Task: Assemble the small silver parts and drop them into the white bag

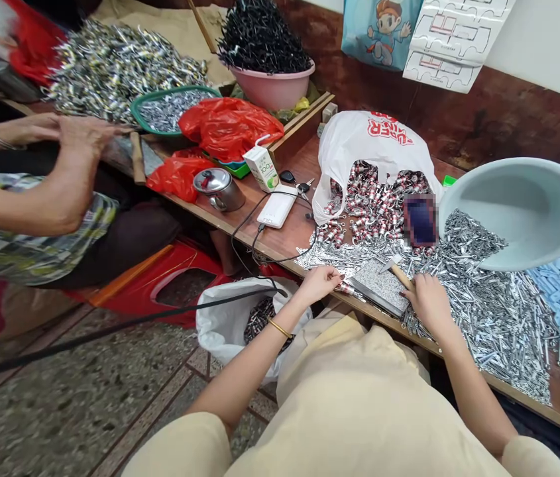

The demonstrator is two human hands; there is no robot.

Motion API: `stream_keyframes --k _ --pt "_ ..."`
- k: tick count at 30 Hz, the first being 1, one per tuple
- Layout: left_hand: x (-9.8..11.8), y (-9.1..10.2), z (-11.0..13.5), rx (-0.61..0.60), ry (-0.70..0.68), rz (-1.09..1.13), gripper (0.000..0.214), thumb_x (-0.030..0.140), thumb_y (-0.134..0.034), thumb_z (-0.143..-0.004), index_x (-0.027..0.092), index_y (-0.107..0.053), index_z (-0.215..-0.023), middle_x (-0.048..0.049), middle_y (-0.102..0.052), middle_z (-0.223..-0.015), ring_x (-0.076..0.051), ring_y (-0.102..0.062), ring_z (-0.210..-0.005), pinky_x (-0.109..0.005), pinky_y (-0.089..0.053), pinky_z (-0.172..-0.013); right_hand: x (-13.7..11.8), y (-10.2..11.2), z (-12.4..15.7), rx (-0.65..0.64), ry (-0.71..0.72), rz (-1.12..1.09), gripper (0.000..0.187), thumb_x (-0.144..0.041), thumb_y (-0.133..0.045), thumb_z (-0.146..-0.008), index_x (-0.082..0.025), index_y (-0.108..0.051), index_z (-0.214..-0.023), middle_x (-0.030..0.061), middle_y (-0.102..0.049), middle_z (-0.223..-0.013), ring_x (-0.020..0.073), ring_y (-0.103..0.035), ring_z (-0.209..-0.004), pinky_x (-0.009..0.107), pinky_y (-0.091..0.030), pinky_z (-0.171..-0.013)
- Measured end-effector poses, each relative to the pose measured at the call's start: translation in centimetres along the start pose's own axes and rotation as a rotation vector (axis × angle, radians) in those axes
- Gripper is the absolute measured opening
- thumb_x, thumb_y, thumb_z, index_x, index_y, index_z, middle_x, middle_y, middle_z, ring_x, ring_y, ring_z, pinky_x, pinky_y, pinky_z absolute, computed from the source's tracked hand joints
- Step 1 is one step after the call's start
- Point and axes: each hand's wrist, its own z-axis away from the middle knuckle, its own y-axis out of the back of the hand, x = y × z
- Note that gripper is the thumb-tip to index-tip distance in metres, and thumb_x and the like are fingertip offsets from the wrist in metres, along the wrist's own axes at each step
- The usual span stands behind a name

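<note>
Shirt: pale yellow cloth (349, 391), nearest, below both hands.
Hammer: small, metal-headed, wooden-handled (401, 275), in the right hand (429, 301); its handle runs from there leftward and away from the body, the head over or just beyond the plate.
Plate: flat grey speckled metal slab (383, 286), between the hands at the bench (292, 250) edge; its front edge slants from near the left fingertips toward the body, below the right hand.
Piece: small red-and-silver metal part (344, 287), at the left fingertips, much nearer that hand.
Left hand (323, 281): reaching forward, fingertips pinched narrow; whether they grip the piece, I cannot tell.
Right hand: palm down, fingers wrapped around the handle.
</note>
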Motion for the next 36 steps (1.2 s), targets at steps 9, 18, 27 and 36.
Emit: stream_keyframes --k 9,18,27,36 --pt "1.0 0.2 0.4 0.02 -0.029 -0.086 0.018 0.03 -0.056 -0.076 0.017 -0.064 -0.068 -0.0004 -0.063 -0.062 -0.015 -0.055 -0.06 -0.024 -0.038 -0.056 -1.3 3.3 0.7 -0.157 0.044 -0.2 0.039 -0.032 -0.027 -0.106 -0.017 -0.055 -0.129 0.0084 -0.066 -0.093 0.0184 -0.058 -0.068 0.027 -0.036 -0.061" --pt "1.3 0.2 0.7 0.031 -0.062 -0.114 0.016 0.026 -0.056 -0.078 0.016 -0.066 -0.069 0.0001 -0.064 -0.062 -0.015 -0.054 -0.06 -0.024 -0.036 -0.058 -6.3 6.3 0.4 -0.328 0.287 -0.021 0.057 -0.022 -0.035 -0.104 -0.033 -0.03 -0.16 0.0056 -0.068 -0.093 0.0166 -0.063 -0.07 0.025 -0.037 -0.063" --pt "1.0 0.0 0.8 0.041 -0.08 -0.086 0.015 0.023 -0.057 -0.079 0.016 -0.065 -0.068 0.0009 -0.063 -0.061 -0.013 -0.053 -0.058 -0.024 -0.036 -0.059 -6.9 5.8 0.4 -0.36 0.319 0.079 0.059 -0.021 -0.034 -0.104 -0.033 -0.025 -0.161 0.0067 -0.067 -0.092 0.0172 -0.064 -0.069 0.025 -0.037 -0.061" --pt "0.2 -0.2 0.3 -0.01 -0.07 -0.023 0.017 0.027 -0.057 -0.079 0.016 -0.066 -0.069 -0.0011 -0.066 -0.064 -0.015 -0.058 -0.062 -0.023 -0.04 -0.058 -7.2 4.8 0.7 -0.398 0.315 0.102 0.062 -0.02 -0.036 -0.102 -0.038 -0.025 -0.16 0.0063 -0.068 -0.091 0.0176 -0.064 -0.068 0.026 -0.039 -0.063"
